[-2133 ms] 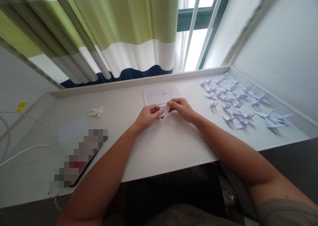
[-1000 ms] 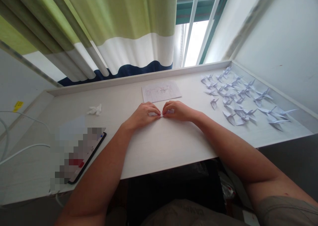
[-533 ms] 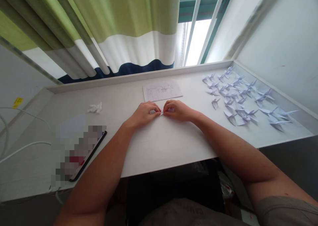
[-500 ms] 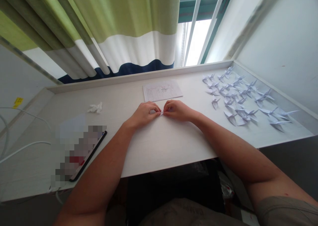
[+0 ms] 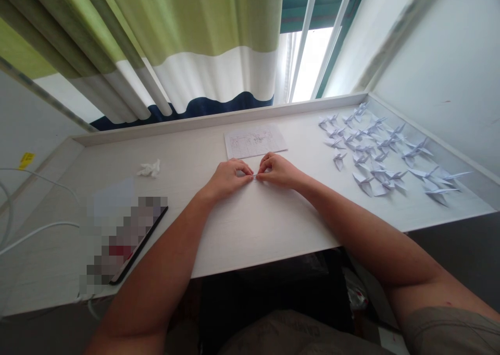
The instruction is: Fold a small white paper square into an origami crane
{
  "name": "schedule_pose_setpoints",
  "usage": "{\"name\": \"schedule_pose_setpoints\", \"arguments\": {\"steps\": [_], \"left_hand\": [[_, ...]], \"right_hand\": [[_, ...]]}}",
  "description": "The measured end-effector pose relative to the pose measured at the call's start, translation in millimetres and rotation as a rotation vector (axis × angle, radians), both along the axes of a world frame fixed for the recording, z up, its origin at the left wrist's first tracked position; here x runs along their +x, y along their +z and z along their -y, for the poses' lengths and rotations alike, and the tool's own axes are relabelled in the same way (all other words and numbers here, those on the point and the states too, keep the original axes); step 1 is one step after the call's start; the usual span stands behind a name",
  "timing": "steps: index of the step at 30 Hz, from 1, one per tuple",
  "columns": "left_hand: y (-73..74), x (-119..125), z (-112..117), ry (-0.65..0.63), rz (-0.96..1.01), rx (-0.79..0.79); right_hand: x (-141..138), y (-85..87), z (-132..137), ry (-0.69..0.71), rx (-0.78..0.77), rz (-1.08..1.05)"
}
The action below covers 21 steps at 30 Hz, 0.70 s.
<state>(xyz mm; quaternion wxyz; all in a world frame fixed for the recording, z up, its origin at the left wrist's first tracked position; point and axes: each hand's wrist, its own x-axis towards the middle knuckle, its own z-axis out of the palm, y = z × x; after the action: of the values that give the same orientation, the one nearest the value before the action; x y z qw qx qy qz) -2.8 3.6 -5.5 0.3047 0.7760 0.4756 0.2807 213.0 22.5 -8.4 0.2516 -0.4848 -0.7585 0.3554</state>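
Both hands have come down and closer together since the earliest frame, where they hold the paper higher and show more of it; against half a second ago, the knuckles of the right hand (image 5: 277, 172) sit slightly higher.

Surroundings: the white desk (image 5: 250, 230) has a raised edge along the back and sides. Just beyond the fingers lies a printed sheet (image 5: 255, 142). On the right side stands a group of folded white paper cranes (image 5: 363, 183), several overlapping, well apart from the hands. On the left side are a crumpled white tissue (image 5: 149, 168), a flat pale sheet (image 5: 114, 196) and a dark-edged phone (image 5: 147, 238), much of it hidden by pixelation and its near end close to the left forearm. White cables (image 5: 39, 231) run at the far left. A green, white and navy curtain (image 5: 219, 74) hangs behind the desk, beside a window (image 5: 312, 63).

Markings: the printed sheet bears a ruled table, too small to read. A yellow label (image 5: 26, 161) on one cable is illegible. Lettering on the shirt (image 5: 292, 339) appears to begin "CAMP"; the remainder is unclear.

Work item: a small white piece of paper (image 5: 255, 177) is pinched between the fingertips of the left hand (image 5: 230, 180) and the right, at the middle of the desk. Only a narrow sliver shows; the fingers cover the rest, so its folded form cannot be determined.
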Motion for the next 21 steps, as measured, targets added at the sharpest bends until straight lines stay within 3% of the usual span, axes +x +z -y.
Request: {"name": "schedule_pose_setpoints", "arguments": {"steps": [15,21], "left_hand": [[1.2,5.9,1.5,0.062,-0.066,0.047],[5.2,6.1,3.6,0.005,-0.129,0.111]], "right_hand": [[-5.7,-4.9,-0.4,-0.086,0.016,0.062],[-7.6,-2.5,-0.5,-0.124,0.021,0.08]]}}
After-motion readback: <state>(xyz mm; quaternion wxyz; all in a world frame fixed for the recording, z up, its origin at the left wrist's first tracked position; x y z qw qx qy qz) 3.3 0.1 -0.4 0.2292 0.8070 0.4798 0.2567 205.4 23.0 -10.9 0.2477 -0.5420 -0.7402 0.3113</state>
